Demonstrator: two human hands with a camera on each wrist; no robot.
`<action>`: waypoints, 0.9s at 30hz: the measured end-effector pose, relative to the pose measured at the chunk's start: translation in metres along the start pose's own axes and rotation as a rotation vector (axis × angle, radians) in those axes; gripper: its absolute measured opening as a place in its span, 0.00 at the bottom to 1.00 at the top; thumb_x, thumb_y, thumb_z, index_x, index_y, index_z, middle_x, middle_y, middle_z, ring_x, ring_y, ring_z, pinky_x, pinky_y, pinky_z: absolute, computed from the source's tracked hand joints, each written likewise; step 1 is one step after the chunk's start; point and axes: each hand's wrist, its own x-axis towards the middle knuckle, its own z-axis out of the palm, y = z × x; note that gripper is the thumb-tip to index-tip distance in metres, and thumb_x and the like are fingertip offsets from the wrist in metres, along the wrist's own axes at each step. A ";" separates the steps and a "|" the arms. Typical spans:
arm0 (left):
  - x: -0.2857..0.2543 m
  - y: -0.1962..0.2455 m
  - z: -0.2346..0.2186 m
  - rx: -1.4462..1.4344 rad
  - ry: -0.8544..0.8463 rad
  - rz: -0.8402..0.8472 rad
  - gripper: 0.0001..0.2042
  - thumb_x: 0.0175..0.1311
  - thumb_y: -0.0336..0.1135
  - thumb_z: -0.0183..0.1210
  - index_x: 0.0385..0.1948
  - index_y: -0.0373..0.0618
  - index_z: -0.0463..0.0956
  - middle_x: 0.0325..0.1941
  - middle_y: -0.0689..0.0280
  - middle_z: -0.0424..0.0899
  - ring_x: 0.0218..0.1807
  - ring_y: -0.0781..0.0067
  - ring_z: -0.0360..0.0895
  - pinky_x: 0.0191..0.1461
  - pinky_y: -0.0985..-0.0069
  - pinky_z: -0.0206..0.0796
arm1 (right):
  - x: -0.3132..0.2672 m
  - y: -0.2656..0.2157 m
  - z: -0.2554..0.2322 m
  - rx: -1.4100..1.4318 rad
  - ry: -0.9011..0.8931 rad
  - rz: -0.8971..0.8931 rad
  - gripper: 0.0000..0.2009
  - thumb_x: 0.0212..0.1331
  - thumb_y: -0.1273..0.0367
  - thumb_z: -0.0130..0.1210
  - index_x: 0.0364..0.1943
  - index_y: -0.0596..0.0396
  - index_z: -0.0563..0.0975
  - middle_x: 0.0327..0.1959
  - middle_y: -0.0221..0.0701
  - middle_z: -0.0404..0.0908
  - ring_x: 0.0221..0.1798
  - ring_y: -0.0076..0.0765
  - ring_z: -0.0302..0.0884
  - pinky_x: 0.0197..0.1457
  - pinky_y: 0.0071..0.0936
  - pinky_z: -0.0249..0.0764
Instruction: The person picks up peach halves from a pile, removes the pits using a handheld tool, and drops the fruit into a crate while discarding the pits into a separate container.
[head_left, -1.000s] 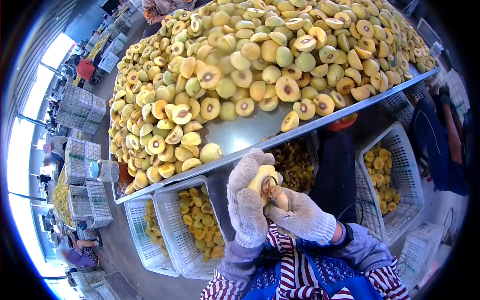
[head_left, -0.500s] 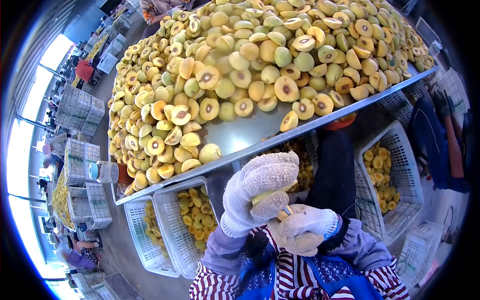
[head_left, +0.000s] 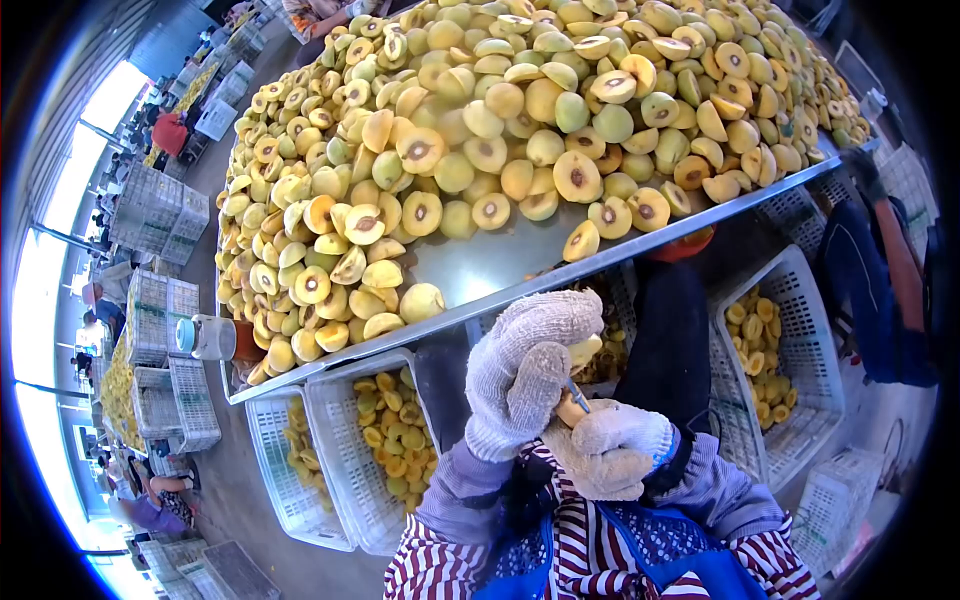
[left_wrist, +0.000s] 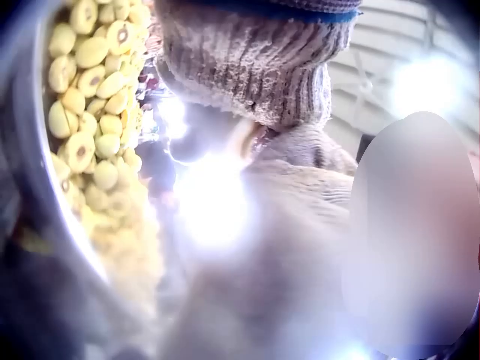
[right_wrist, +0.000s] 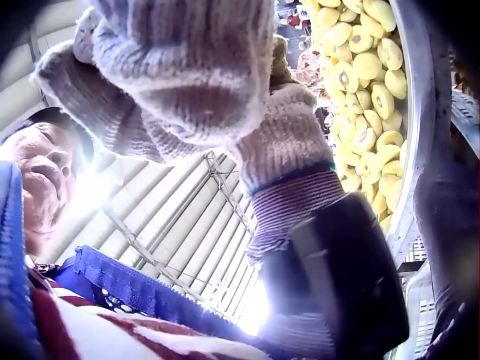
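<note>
In the head view, the gloved left hand [head_left: 525, 375] grips a pale yellow fruit piece [head_left: 584, 352], mostly hidden behind its fingers. Just below and to its right, the gloved right hand [head_left: 612, 448] holds a small tool [head_left: 571, 409] with a wooden handle and thin metal end. The metal end lies close to the left thumb; whether it touches the fruit cannot be told. Both hands are over the person's lap, in front of a metal table [head_left: 470, 268] heaped with halved fruit [head_left: 420, 150]. Knitted gloves fill much of both wrist views, partly blurred.
White crates with fruit pieces stand at the lower left [head_left: 340, 470] and right [head_left: 815, 350]. Dark pieces [head_left: 605, 360] lie below the table edge. A capped jar [head_left: 212, 338] is at the table's left corner. Other people and stacked crates [head_left: 160, 215] are around.
The fruit's cut face, visible a second ago, has turned away behind the left fingers. The right hand has moved slightly down, its tool now more exposed. At the far right, another person's arm has risen.
</note>
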 end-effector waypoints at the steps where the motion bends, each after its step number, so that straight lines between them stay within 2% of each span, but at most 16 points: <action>1: 0.005 -0.001 -0.002 0.018 -0.008 0.036 0.31 0.70 0.63 0.46 0.48 0.37 0.76 0.45 0.51 0.82 0.37 0.62 0.81 0.37 0.71 0.75 | 0.001 0.000 0.001 0.032 -0.002 -0.005 0.13 0.68 0.62 0.51 0.37 0.60 0.71 0.13 0.27 0.67 0.08 0.23 0.61 0.09 0.23 0.62; 3: 0.000 0.015 0.007 -0.280 -0.003 -0.218 0.30 0.71 0.62 0.47 0.46 0.37 0.76 0.45 0.51 0.82 0.37 0.62 0.81 0.38 0.70 0.76 | 0.003 0.001 0.003 0.101 -0.001 -0.015 0.13 0.69 0.61 0.51 0.38 0.60 0.71 0.14 0.28 0.68 0.08 0.24 0.62 0.08 0.24 0.63; 6: -0.002 0.014 0.022 -0.638 0.227 -0.349 0.27 0.71 0.59 0.48 0.42 0.37 0.76 0.42 0.52 0.82 0.38 0.61 0.82 0.36 0.69 0.79 | 0.004 0.006 -0.007 0.054 -0.036 -0.052 0.14 0.69 0.60 0.52 0.39 0.60 0.72 0.16 0.29 0.70 0.09 0.24 0.63 0.09 0.24 0.65; 7: -0.003 0.012 0.025 -0.782 0.280 -0.405 0.27 0.71 0.59 0.48 0.42 0.37 0.76 0.41 0.52 0.82 0.39 0.60 0.82 0.36 0.69 0.79 | 0.009 0.017 -0.026 0.082 -0.160 -0.090 0.14 0.69 0.60 0.52 0.40 0.60 0.72 0.16 0.29 0.70 0.09 0.24 0.63 0.10 0.23 0.65; 8: 0.000 0.000 0.028 -1.295 0.228 -0.402 0.24 0.72 0.56 0.49 0.44 0.40 0.75 0.42 0.53 0.81 0.43 0.58 0.81 0.34 0.71 0.80 | 0.016 0.033 -0.056 0.112 -0.287 -0.127 0.14 0.69 0.60 0.52 0.40 0.60 0.72 0.16 0.29 0.71 0.09 0.24 0.64 0.10 0.23 0.66; 9: -0.005 -0.004 0.019 -1.278 0.192 -0.512 0.21 0.72 0.54 0.50 0.48 0.43 0.74 0.45 0.54 0.79 0.47 0.56 0.80 0.33 0.75 0.79 | 0.012 0.027 -0.043 0.099 -0.251 -0.117 0.15 0.69 0.61 0.52 0.39 0.61 0.72 0.16 0.29 0.71 0.09 0.24 0.64 0.11 0.22 0.65; 11: -0.006 -0.011 0.014 -1.060 0.261 -0.439 0.23 0.71 0.57 0.50 0.52 0.46 0.72 0.50 0.54 0.78 0.47 0.56 0.80 0.33 0.71 0.80 | 0.002 0.014 -0.018 0.074 -0.179 -0.095 0.15 0.68 0.61 0.53 0.38 0.63 0.72 0.15 0.29 0.71 0.10 0.23 0.65 0.12 0.21 0.64; 13: -0.006 -0.011 0.004 -0.813 0.398 -0.427 0.26 0.70 0.59 0.49 0.54 0.46 0.71 0.51 0.53 0.78 0.47 0.55 0.80 0.34 0.67 0.80 | -0.005 0.000 -0.005 -0.139 0.001 -0.036 0.16 0.67 0.61 0.55 0.37 0.64 0.72 0.13 0.28 0.70 0.09 0.23 0.64 0.11 0.20 0.62; 14: -0.008 -0.018 -0.007 -0.796 0.359 -0.366 0.29 0.70 0.61 0.48 0.56 0.44 0.70 0.53 0.52 0.78 0.50 0.53 0.80 0.36 0.62 0.80 | -0.006 0.001 -0.010 -0.125 -0.030 -0.052 0.17 0.65 0.60 0.57 0.35 0.64 0.72 0.12 0.27 0.69 0.09 0.22 0.63 0.11 0.20 0.59; 17: -0.016 -0.024 -0.029 -0.818 0.375 -0.282 0.31 0.70 0.62 0.47 0.58 0.41 0.69 0.54 0.51 0.78 0.53 0.50 0.79 0.39 0.59 0.81 | -0.004 -0.007 -0.002 -0.279 0.117 -0.005 0.16 0.63 0.61 0.59 0.32 0.63 0.72 0.11 0.26 0.67 0.08 0.21 0.62 0.11 0.20 0.59; 21: -0.035 -0.018 -0.057 -0.569 0.559 -0.274 0.31 0.70 0.60 0.48 0.60 0.39 0.68 0.55 0.52 0.78 0.54 0.47 0.79 0.41 0.55 0.82 | 0.006 -0.018 0.002 -0.400 0.380 0.144 0.09 0.62 0.66 0.58 0.31 0.58 0.74 0.11 0.26 0.68 0.08 0.21 0.62 0.11 0.20 0.59; 22: -0.042 -0.015 -0.069 -0.531 0.576 -0.245 0.31 0.70 0.60 0.49 0.60 0.41 0.69 0.55 0.53 0.79 0.54 0.51 0.80 0.42 0.56 0.83 | 0.007 -0.017 -0.006 -0.447 0.364 0.112 0.14 0.66 0.63 0.56 0.30 0.61 0.74 0.11 0.29 0.70 0.09 0.24 0.64 0.11 0.21 0.59; 24: -0.064 -0.022 -0.114 -0.420 0.641 -0.233 0.29 0.70 0.58 0.51 0.59 0.41 0.70 0.54 0.56 0.80 0.50 0.54 0.81 0.42 0.60 0.82 | 0.010 -0.019 -0.002 -0.560 0.475 0.134 0.11 0.64 0.64 0.57 0.30 0.57 0.74 0.15 0.25 0.71 0.11 0.19 0.63 0.13 0.18 0.60; 25: -0.081 -0.037 -0.141 0.066 0.755 -0.192 0.25 0.71 0.54 0.52 0.57 0.43 0.72 0.55 0.56 0.80 0.52 0.56 0.80 0.50 0.61 0.79 | 0.011 -0.021 -0.001 -0.614 0.533 0.139 0.10 0.63 0.64 0.58 0.30 0.54 0.74 0.17 0.24 0.71 0.12 0.16 0.63 0.14 0.16 0.60; 26: -0.099 -0.061 -0.177 0.883 0.798 -0.229 0.18 0.67 0.45 0.59 0.52 0.44 0.76 0.55 0.54 0.79 0.55 0.54 0.77 0.59 0.60 0.72 | 0.009 -0.026 -0.008 -0.649 0.546 0.229 0.11 0.63 0.61 0.59 0.34 0.53 0.74 0.20 0.22 0.73 0.17 0.14 0.66 0.16 0.13 0.62; 27: -0.091 -0.038 -0.171 1.671 0.555 -0.084 0.17 0.60 0.37 0.65 0.49 0.45 0.77 0.56 0.53 0.78 0.58 0.52 0.75 0.64 0.59 0.66 | 0.012 -0.026 -0.009 -0.681 0.601 0.257 0.11 0.63 0.61 0.59 0.36 0.53 0.74 0.21 0.22 0.73 0.17 0.14 0.67 0.17 0.13 0.62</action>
